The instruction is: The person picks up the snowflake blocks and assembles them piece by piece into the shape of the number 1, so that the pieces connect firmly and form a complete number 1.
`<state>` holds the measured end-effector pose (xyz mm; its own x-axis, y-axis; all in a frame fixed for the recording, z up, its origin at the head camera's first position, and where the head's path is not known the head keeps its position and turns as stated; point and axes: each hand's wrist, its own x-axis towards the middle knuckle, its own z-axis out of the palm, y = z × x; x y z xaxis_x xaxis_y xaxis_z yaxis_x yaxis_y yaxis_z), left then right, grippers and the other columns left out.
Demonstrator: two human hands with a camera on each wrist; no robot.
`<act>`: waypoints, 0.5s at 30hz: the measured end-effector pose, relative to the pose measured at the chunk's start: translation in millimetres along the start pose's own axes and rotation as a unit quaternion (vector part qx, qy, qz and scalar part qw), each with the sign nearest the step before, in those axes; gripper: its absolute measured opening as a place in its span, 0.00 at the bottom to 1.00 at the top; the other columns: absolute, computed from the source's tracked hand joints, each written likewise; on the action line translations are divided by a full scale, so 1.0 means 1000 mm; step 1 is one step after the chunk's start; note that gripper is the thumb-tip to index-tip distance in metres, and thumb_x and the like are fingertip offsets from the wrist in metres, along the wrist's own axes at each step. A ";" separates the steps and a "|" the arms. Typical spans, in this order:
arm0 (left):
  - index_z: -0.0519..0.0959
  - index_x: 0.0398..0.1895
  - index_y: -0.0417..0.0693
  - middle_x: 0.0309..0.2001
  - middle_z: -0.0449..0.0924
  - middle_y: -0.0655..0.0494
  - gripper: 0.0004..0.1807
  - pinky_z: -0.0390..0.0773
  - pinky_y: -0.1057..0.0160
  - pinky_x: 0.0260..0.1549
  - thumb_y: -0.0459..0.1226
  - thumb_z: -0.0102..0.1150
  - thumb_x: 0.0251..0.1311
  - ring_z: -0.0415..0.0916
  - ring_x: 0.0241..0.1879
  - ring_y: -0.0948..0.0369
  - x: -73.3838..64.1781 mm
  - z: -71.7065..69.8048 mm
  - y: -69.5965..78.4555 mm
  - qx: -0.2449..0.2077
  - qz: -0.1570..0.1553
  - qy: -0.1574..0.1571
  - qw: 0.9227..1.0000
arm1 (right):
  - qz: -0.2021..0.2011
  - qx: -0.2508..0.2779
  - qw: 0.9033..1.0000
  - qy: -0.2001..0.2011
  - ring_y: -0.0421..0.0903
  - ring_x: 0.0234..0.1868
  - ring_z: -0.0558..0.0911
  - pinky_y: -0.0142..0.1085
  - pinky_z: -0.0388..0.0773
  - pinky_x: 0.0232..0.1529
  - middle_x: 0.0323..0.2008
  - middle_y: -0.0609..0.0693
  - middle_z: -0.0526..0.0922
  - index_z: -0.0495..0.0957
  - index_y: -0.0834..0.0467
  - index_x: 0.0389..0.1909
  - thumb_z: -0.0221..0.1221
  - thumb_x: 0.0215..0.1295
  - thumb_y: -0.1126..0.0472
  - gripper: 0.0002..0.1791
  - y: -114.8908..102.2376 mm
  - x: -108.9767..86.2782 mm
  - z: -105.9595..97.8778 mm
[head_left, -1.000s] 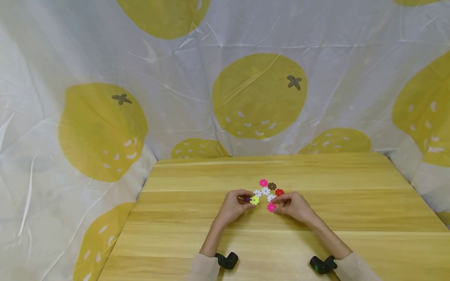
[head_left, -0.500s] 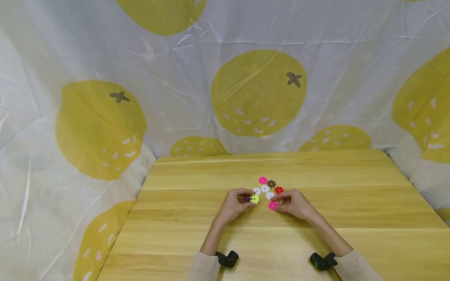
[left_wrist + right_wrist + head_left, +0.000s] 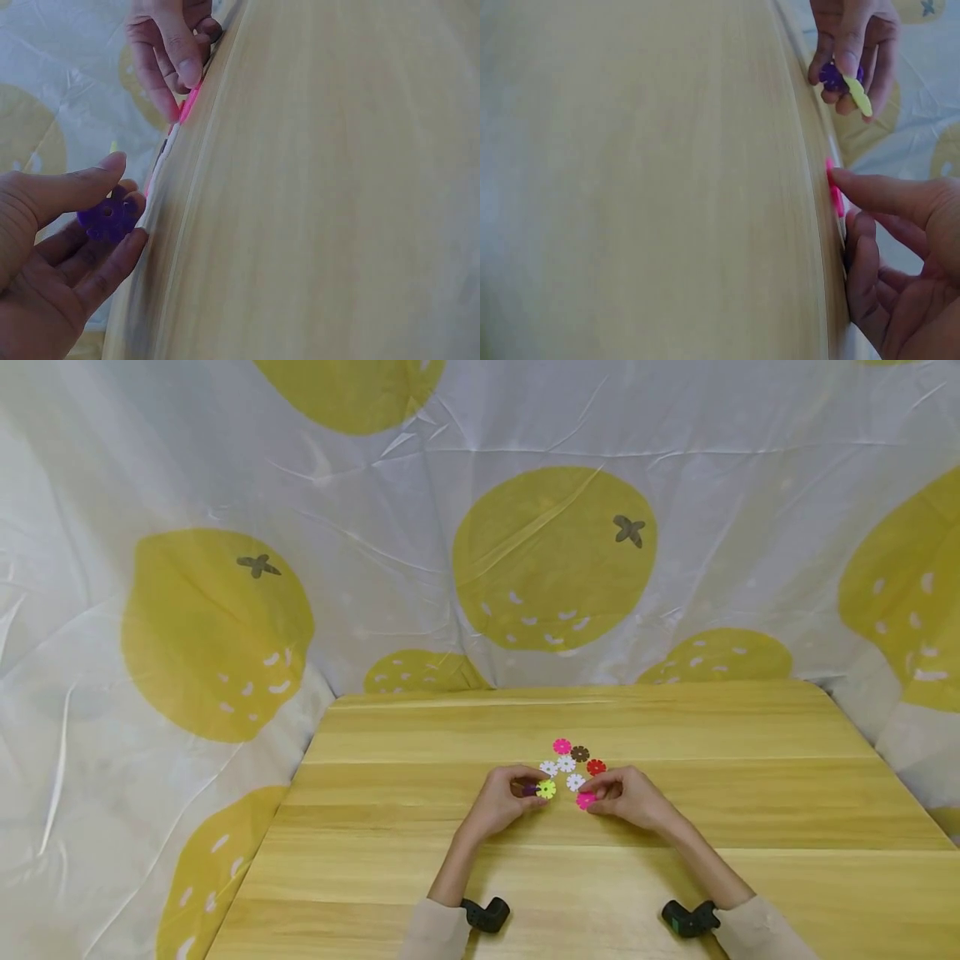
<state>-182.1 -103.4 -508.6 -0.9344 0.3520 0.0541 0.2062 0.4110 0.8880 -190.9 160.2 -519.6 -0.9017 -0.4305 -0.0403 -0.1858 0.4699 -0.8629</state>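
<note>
My left hand [image 3: 506,795] pinches a purple notched plastic disc [image 3: 112,225] between thumb and fingers. A yellow notched disc [image 3: 546,789] is slotted into it at an angle, as the right wrist view shows. Opposite it, my right hand [image 3: 633,797] holds a pink notched disc [image 3: 583,801] by its right side, low over the table, with the thumb [image 3: 870,191] at its edge. Just behind the pink disc lies a white disc [image 3: 575,782], and a red disc [image 3: 597,767] sits beside the right fingertips.
Further white discs [image 3: 566,763], a brown disc [image 3: 580,753] and another pink disc [image 3: 562,746] lie behind the hands on the wooden table [image 3: 420,727]. A lemon-print cloth [image 3: 390,552] hangs beyond the back edge. Each wrist wears a black camera [image 3: 487,915].
The pink disc in my right hand has shifted slightly right, partly under the fingers. My left hand with the purple and yellow discs has edged slightly right.
</note>
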 end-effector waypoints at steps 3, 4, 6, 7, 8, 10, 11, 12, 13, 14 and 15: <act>0.88 0.50 0.44 0.51 0.88 0.46 0.14 0.83 0.70 0.42 0.30 0.73 0.60 0.84 0.46 0.56 0.000 0.000 0.000 0.002 -0.005 0.000 1.000 | -0.010 0.005 1.000 0.012 0.37 0.27 0.75 0.27 0.75 0.29 0.29 0.51 0.82 0.88 0.63 0.46 0.74 0.58 0.65 0.14 0.000 0.000 0.003; 0.88 0.50 0.44 0.51 0.88 0.47 0.14 0.83 0.70 0.42 0.30 0.73 0.60 0.84 0.46 0.56 0.000 0.001 0.001 0.002 -0.005 0.000 1.000 | -0.012 0.010 1.000 0.016 0.37 0.27 0.76 0.28 0.75 0.29 0.29 0.51 0.82 0.88 0.64 0.46 0.75 0.57 0.65 0.15 0.001 0.000 0.004; 0.88 0.50 0.43 0.51 0.88 0.46 0.14 0.83 0.69 0.42 0.30 0.73 0.60 0.84 0.46 0.55 0.000 0.001 0.001 0.000 -0.006 -0.001 1.000 | -0.007 0.019 0.999 0.026 0.37 0.26 0.76 0.28 0.75 0.28 0.29 0.52 0.82 0.88 0.65 0.46 0.75 0.57 0.65 0.16 0.001 0.000 0.006; 0.88 0.50 0.43 0.51 0.88 0.46 0.15 0.82 0.69 0.42 0.30 0.73 0.60 0.84 0.47 0.55 0.000 0.001 0.002 -0.002 -0.006 -0.001 1.000 | -0.004 0.023 0.999 0.029 0.37 0.26 0.76 0.28 0.75 0.28 0.29 0.52 0.82 0.88 0.65 0.46 0.76 0.56 0.64 0.16 0.002 0.000 0.006; 0.88 0.50 0.43 0.51 0.88 0.46 0.14 0.83 0.69 0.42 0.30 0.73 0.60 0.84 0.47 0.54 0.000 0.001 0.002 -0.003 -0.006 -0.002 1.000 | -0.003 0.025 0.999 0.030 0.37 0.26 0.76 0.28 0.75 0.28 0.29 0.52 0.83 0.88 0.65 0.46 0.76 0.56 0.64 0.17 0.002 0.000 0.006; 0.88 0.50 0.43 0.51 0.88 0.46 0.15 0.83 0.68 0.42 0.30 0.73 0.60 0.84 0.47 0.53 0.000 0.001 0.002 -0.003 -0.004 -0.004 1.000 | 0.004 0.025 0.999 0.033 0.38 0.26 0.76 0.28 0.75 0.28 0.29 0.52 0.83 0.88 0.64 0.45 0.76 0.56 0.63 0.16 0.002 0.000 0.006; 0.88 0.50 0.42 0.51 0.88 0.46 0.15 0.83 0.68 0.43 0.30 0.73 0.60 0.84 0.47 0.53 0.000 0.001 0.001 -0.004 -0.004 -0.006 1.000 | 0.006 0.022 0.999 0.034 0.38 0.26 0.76 0.28 0.75 0.28 0.29 0.52 0.83 0.88 0.63 0.44 0.76 0.56 0.63 0.16 0.003 0.000 0.005; 0.88 0.50 0.42 0.51 0.88 0.46 0.15 0.83 0.68 0.43 0.30 0.73 0.60 0.84 0.48 0.53 0.000 0.001 0.001 -0.003 -0.003 -0.007 1.000 | 0.006 0.018 0.999 0.034 0.38 0.26 0.76 0.28 0.75 0.28 0.29 0.52 0.83 0.89 0.62 0.44 0.77 0.56 0.63 0.15 0.003 0.000 0.005; 0.88 0.50 0.43 0.51 0.88 0.46 0.15 0.83 0.68 0.43 0.30 0.73 0.60 0.84 0.48 0.53 0.000 0.001 0.001 -0.002 -0.002 -0.009 1.000 | 0.005 0.014 0.999 0.035 0.38 0.26 0.76 0.28 0.75 0.28 0.29 0.52 0.83 0.89 0.62 0.43 0.77 0.56 0.63 0.15 0.003 0.001 0.005; 0.87 0.51 0.43 0.51 0.88 0.46 0.15 0.83 0.68 0.43 0.30 0.73 0.60 0.84 0.48 0.53 0.000 0.001 0.000 0.000 -0.002 -0.010 1.000 | 0.004 0.011 0.999 0.035 0.38 0.26 0.76 0.28 0.74 0.28 0.29 0.52 0.83 0.89 0.62 0.43 0.77 0.55 0.63 0.14 0.003 0.001 0.006; 0.87 0.51 0.43 0.51 0.88 0.46 0.15 0.83 0.68 0.43 0.30 0.73 0.60 0.84 0.48 0.53 0.000 0.001 0.000 0.001 -0.002 -0.012 1.000 | 0.004 0.007 0.999 0.036 0.38 0.26 0.76 0.28 0.74 0.28 0.28 0.51 0.83 0.89 0.61 0.42 0.77 0.55 0.63 0.14 0.003 0.001 0.006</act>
<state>-181.7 -102.8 -508.9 -0.9283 0.3698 0.0394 0.2025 0.4139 0.8875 -190.0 156.4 -524.9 -0.9289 -0.3703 -0.0110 -0.1736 0.4613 -0.8701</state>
